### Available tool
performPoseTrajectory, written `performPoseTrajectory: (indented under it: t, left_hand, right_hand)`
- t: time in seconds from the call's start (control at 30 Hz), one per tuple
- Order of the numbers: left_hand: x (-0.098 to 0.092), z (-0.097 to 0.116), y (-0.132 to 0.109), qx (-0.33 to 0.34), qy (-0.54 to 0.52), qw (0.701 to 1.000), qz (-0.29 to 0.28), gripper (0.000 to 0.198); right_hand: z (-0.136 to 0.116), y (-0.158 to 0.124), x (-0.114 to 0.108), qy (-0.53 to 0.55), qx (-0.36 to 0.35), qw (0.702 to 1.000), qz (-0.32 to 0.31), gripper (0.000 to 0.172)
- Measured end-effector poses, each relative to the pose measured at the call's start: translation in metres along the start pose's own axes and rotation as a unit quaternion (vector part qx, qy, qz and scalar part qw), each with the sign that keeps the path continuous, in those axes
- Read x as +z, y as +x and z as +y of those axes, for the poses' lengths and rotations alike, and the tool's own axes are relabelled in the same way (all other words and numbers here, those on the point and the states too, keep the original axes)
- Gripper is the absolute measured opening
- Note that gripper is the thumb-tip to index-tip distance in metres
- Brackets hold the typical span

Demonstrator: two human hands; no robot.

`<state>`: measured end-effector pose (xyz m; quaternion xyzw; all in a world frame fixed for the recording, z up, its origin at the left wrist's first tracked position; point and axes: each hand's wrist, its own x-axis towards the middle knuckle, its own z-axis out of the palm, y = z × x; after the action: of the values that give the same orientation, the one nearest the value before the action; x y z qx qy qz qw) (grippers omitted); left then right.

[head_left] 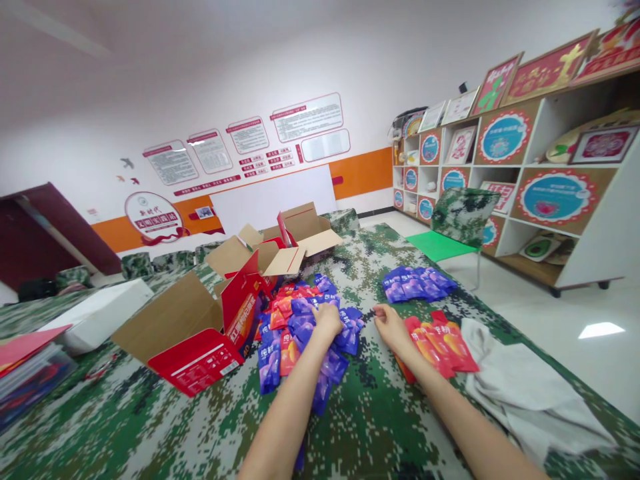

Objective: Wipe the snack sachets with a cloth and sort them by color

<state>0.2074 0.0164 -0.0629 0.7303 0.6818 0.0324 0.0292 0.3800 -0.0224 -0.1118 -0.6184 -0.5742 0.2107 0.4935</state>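
A mixed pile of purple pouches [269,360] and red pouches [289,352] lies on the camouflage-patterned cloth. My left hand [328,320] reaches onto the purple pouches at the pile's right side, its fingers bent; what they hold, if anything, is hidden. My right hand [389,323] is just right of the pile, fingers curled together near the thumb, and nothing can be made out in it. Beside that hand and wrist lies a group of red-orange pouches [443,343]. Farther back on the right, a row of purple pouches [417,284] overlaps on the cloth.
Open red cartons [200,360] stand left of and behind the pile. A white cloth [530,387] lies at the table's right side. At the left are a white box [97,313] and a clear container [35,387]. A chair [463,223] stands beyond the right edge.
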Motion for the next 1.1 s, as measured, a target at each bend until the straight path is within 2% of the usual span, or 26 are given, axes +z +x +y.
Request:
performPoseTrajectory:
  t: [0.13, 0.23, 0.3, 0.4, 0.47, 0.53, 0.6, 0.7, 0.8, 0.97, 1.1]
  left_hand:
    - [-0.006, 0.003, -0.003, -0.014, -0.025, 1.0, 0.009, 0.03]
    - [-0.008, 0.013, -0.005, 0.0, -0.162, 0.987, 0.014, 0.026]
    - [-0.002, 0.026, -0.008, 0.041, -0.304, 0.952, 0.006, 0.021]
    - [0.015, 0.049, -0.014, 0.093, -0.481, 0.872, -0.005, 0.016]
    - [0.028, 0.064, -0.02, 0.098, -0.549, 0.83, 0.015, 0.018]
    - [0.038, 0.077, -0.025, 0.086, -0.572, 0.814, 0.046, 0.019]
    - [0.041, 0.088, -0.03, 0.057, -0.559, 0.823, 0.08, 0.02]
    - [0.037, 0.099, -0.037, 0.019, -0.502, 0.854, 0.134, 0.033]
    - [0.031, 0.104, -0.042, 0.014, -0.448, 0.878, 0.168, 0.043]
    - [0.032, 0.103, -0.047, 0.005, -0.388, 0.904, 0.182, 0.044]
    - [0.032, 0.101, -0.053, 0.025, -0.356, 0.918, 0.173, 0.041]
  right_hand:
    - [0.0, -0.005, 0.003, 0.039, 0.008, 0.999, -0.011, 0.022]
    - [0.003, -0.004, 0.008, 0.069, 0.036, 0.997, -0.012, 0.022]
    - [0.006, -0.002, 0.009, 0.082, 0.054, 0.995, -0.006, 0.027]
    - [0.008, 0.002, 0.008, 0.083, 0.071, 0.994, 0.02, 0.036]
    - [0.008, 0.004, 0.005, 0.072, 0.081, 0.993, 0.047, 0.042]
    - [0.008, 0.005, 0.002, 0.059, 0.087, 0.992, 0.072, 0.048]
    - [0.006, 0.006, -0.001, 0.047, 0.085, 0.991, 0.091, 0.051]
    - [0.001, 0.005, -0.006, 0.033, 0.076, 0.991, 0.1, 0.054]
    - [-0.006, 0.003, -0.012, 0.029, 0.077, 0.992, 0.098, 0.059]
    - [-0.016, 0.004, -0.017, 0.05, 0.06, 0.992, 0.096, 0.056]
    - [-0.017, 0.007, -0.021, 0.048, 0.086, 0.986, 0.138, 0.056]
